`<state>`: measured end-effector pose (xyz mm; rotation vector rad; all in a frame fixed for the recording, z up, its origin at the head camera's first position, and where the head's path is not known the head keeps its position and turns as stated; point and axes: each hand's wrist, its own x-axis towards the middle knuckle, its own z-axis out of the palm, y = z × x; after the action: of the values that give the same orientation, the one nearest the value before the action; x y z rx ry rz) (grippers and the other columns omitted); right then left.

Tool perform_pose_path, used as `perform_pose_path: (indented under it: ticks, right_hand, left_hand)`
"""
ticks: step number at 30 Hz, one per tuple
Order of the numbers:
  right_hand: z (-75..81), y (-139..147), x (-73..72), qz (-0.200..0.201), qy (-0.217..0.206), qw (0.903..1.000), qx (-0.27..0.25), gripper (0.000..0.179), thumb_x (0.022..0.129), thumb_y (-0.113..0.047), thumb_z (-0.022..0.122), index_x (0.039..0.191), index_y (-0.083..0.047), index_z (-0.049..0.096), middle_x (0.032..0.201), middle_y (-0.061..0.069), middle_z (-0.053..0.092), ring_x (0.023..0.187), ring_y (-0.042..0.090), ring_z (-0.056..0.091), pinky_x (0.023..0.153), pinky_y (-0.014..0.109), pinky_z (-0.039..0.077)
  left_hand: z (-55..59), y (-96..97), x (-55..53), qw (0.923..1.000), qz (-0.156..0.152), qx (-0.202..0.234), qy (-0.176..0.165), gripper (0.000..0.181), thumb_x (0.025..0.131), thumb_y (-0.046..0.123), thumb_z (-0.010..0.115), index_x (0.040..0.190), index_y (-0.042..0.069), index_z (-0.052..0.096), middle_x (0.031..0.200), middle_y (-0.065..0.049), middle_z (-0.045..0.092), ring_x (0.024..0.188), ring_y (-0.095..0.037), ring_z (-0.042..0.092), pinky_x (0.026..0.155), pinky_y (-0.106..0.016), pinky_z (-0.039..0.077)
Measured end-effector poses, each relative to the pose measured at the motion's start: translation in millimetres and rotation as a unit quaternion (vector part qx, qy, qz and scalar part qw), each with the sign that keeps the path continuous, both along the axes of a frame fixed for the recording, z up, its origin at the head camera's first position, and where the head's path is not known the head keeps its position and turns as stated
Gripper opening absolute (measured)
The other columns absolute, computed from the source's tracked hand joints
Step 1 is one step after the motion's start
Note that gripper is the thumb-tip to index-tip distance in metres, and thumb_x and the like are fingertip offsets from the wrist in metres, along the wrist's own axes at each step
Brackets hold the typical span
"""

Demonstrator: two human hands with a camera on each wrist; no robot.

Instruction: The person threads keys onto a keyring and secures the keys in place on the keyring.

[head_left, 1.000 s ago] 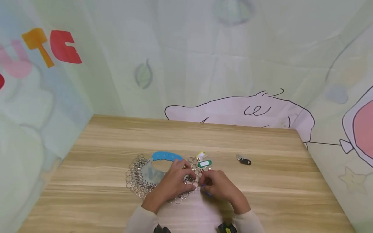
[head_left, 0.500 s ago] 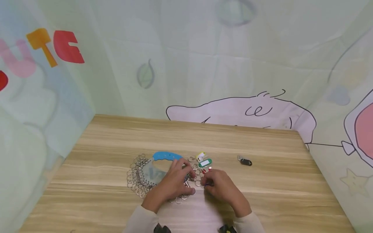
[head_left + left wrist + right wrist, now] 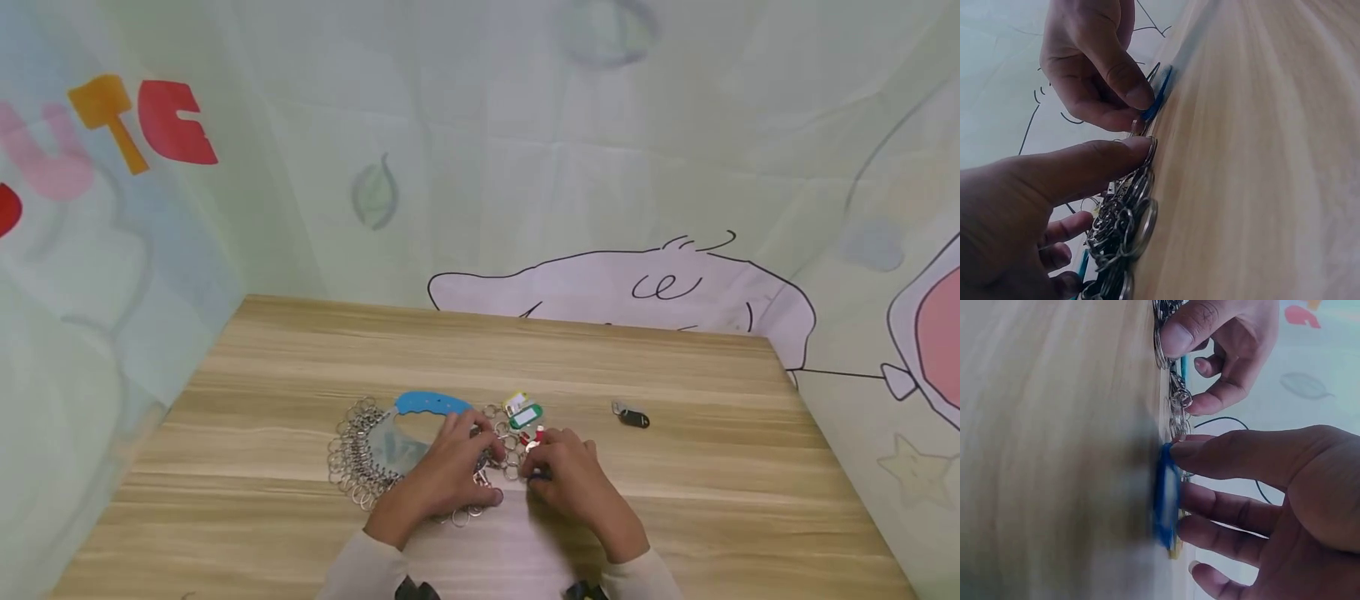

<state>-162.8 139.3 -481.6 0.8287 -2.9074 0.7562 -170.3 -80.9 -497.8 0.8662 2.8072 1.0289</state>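
Observation:
Metal rings (image 3: pixel 352 467) fan out round a clear plate (image 3: pixel 390 450) with a blue wavy handle (image 3: pixel 431 403). My left hand (image 3: pixel 450 467) lies over the right part of this ring bunch. In the left wrist view its thumb stretches out and touches a ring (image 3: pixel 1152 150) at the edge, while its other fingers are loosely bent. My right hand (image 3: pixel 570 479) pinches a blue key tag (image 3: pixel 1166 500) between thumb and fingers, low over the table beside the rings. Near its fingers lie red (image 3: pixel 538 433), green (image 3: pixel 525 416) and yellow (image 3: pixel 516 402) key tags with rings.
A black key tag with a small key (image 3: pixel 633 418) lies apart to the right on the wooden table (image 3: pixel 675 375). Printed cloth walls (image 3: pixel 487 167) stand at the back and both sides.
The right hand has shifted slightly, its fingers lifting over the red tag, with the blue tag still in its grip. The green tag has turned and moved a little. The left hand stays almost in place.

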Motion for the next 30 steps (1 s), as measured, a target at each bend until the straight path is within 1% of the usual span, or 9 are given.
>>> perform_pose_path:
  ticks: [4, 7, 9, 14, 19, 23, 25, 28, 30]
  right_hand:
    - [6.0, 6.2, -7.4, 0.002, -0.021, 0.9997, -0.011, 0.018, 0.076, -0.003, 0.083, 0.082, -0.018, 0.076, 0.082, -0.010, 0.058, 0.076, 0.012, 0.056, 0.068, 0.038, 0.041]
    - [17.5, 17.7, -16.6, -0.007, -0.030, 0.9990, -0.033, 0.015, 0.080, 0.001, 0.078, 0.084, -0.013, 0.075, 0.078, -0.009, 0.058, 0.069, 0.009, 0.054, 0.063, 0.030, 0.047]
    - [28.4, 27.6, -22.6, -0.026, -0.034, 0.9978, -0.051, 0.015, 0.082, 0.004, 0.076, 0.086, -0.010, 0.074, 0.077, -0.008, 0.057, 0.067, 0.010, 0.052, 0.060, 0.028, 0.047]
    - [55.9, 53.7, -32.5, -0.087, -0.002, 0.9928, -0.083, 0.015, 0.084, 0.006, 0.074, 0.089, -0.008, 0.073, 0.079, -0.005, 0.061, 0.069, 0.014, 0.052, 0.060, 0.032, 0.047]
    - [70.4, 72.1, -36.3, -0.117, 0.034, 0.9851, -0.122, 0.013, 0.087, 0.004, 0.072, 0.091, -0.008, 0.073, 0.079, -0.003, 0.065, 0.063, 0.015, 0.053, 0.058, 0.032, 0.046]
    - [77.1, 78.6, -38.2, -0.144, 0.045, 0.9782, -0.143, 0.011, 0.091, 0.002, 0.071, 0.095, -0.008, 0.074, 0.082, -0.001, 0.067, 0.065, 0.017, 0.054, 0.060, 0.032, 0.046]
    - [79.9, 79.4, -38.7, -0.158, 0.048, 0.9750, -0.149, 0.009, 0.092, 0.000, 0.070, 0.096, -0.007, 0.074, 0.085, 0.001, 0.068, 0.069, 0.018, 0.054, 0.062, 0.033, 0.046]
    - [81.8, 78.0, -38.9, -0.166, 0.036, 0.9725, -0.159, 0.008, 0.094, -0.001, 0.068, 0.098, -0.005, 0.074, 0.088, 0.003, 0.069, 0.073, 0.019, 0.056, 0.064, 0.033, 0.047]
    - [81.8, 76.1, -40.0, -0.162, 0.031, 0.9726, -0.164, 0.009, 0.094, -0.001, 0.068, 0.098, -0.006, 0.074, 0.089, 0.003, 0.069, 0.073, 0.019, 0.056, 0.064, 0.033, 0.048]
  left_hand:
    - [0.8, -0.8, -0.7, 1.0000, -0.002, 0.001, 0.003, 0.042, 0.068, 0.027, 0.093, 0.100, 0.021, 0.066, 0.123, 0.000, 0.042, 0.109, -0.025, 0.036, 0.089, -0.043, 0.042]
    - [1.5, -0.8, -1.4, 1.0000, 0.003, 0.006, -0.001, 0.041, 0.068, 0.028, 0.092, 0.101, 0.022, 0.067, 0.124, 0.000, 0.043, 0.111, -0.026, 0.037, 0.090, -0.044, 0.042]
    - [1.6, -0.5, -2.2, 0.9998, 0.010, 0.017, 0.000, 0.039, 0.070, 0.028, 0.092, 0.101, 0.021, 0.068, 0.125, 0.000, 0.044, 0.112, -0.025, 0.038, 0.092, -0.044, 0.042]
    - [3.1, 0.7, -4.2, 0.9962, 0.029, 0.074, 0.037, 0.026, 0.077, 0.023, 0.088, 0.096, 0.021, 0.071, 0.123, 0.000, 0.049, 0.112, -0.024, 0.041, 0.089, -0.044, 0.043]
    - [9.0, 1.4, -3.8, 0.9900, 0.032, 0.106, 0.089, 0.012, 0.082, 0.019, 0.084, 0.088, 0.022, 0.073, 0.115, -0.003, 0.056, 0.106, -0.026, 0.045, 0.082, -0.040, 0.042]
    - [14.1, 1.6, -2.4, 0.9882, 0.032, 0.099, 0.113, 0.007, 0.084, 0.020, 0.081, 0.085, 0.023, 0.075, 0.110, 0.002, 0.057, 0.104, -0.026, 0.047, 0.081, -0.037, 0.044]
    - [16.5, 1.6, -1.5, 0.9887, 0.026, 0.085, 0.120, 0.007, 0.083, 0.020, 0.082, 0.084, 0.023, 0.075, 0.107, 0.005, 0.056, 0.103, -0.024, 0.047, 0.081, -0.035, 0.044]
    - [18.0, 1.4, 1.0, 0.9896, 0.005, 0.050, 0.135, 0.007, 0.081, 0.018, 0.082, 0.082, 0.021, 0.076, 0.103, 0.007, 0.054, 0.098, -0.022, 0.047, 0.079, -0.031, 0.044]
    - [18.1, 1.1, 3.8, 0.9906, -0.007, 0.009, 0.136, 0.007, 0.080, 0.019, 0.082, 0.082, 0.021, 0.076, 0.101, 0.008, 0.052, 0.096, -0.019, 0.046, 0.078, -0.029, 0.044]
